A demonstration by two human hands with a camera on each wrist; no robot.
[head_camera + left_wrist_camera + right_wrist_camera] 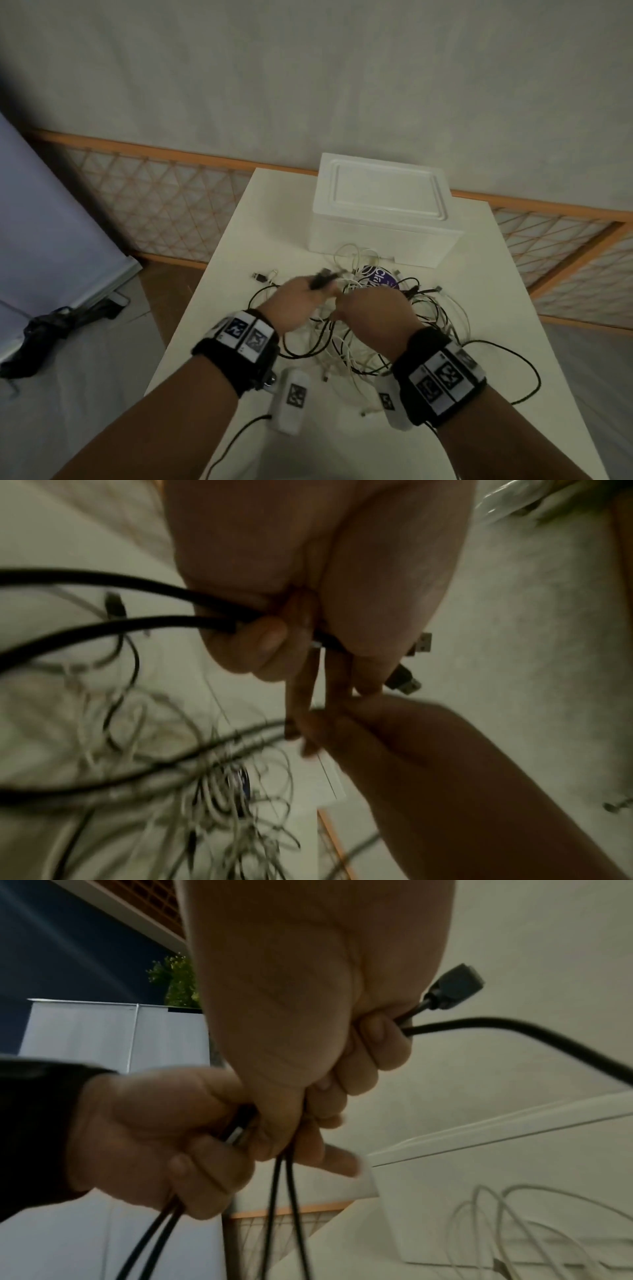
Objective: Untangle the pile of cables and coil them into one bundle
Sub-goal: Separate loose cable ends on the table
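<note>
A tangle of black and white cables (pixel 346 342) lies in the middle of the white table (pixel 513 308). Both hands hover over it, close together. My left hand (pixel 313 291) grips doubled black cable (pixel 103 580) in curled fingers, with USB plugs (pixel 404 684) poking out past the fist. My right hand (pixel 346 299) also grips black cable strands (pixel 284 1204); a grey-black plug (pixel 457 988) sticks out beside its fingers and another black strand (pixel 514 1027) arcs away. In the right wrist view the left hand (pixel 192 1150) meets the right hand (pixel 342 1080) knuckle to knuckle.
A white foam box (pixel 380 212) stands behind the pile. A purple printed disc (pixel 382 279) lies under the cables. One loose black plug (pixel 259 276) rests left of the pile. A black strand loops toward the table's right edge (pixel 527 377). A dark bag (pixel 51 329) lies on the floor left.
</note>
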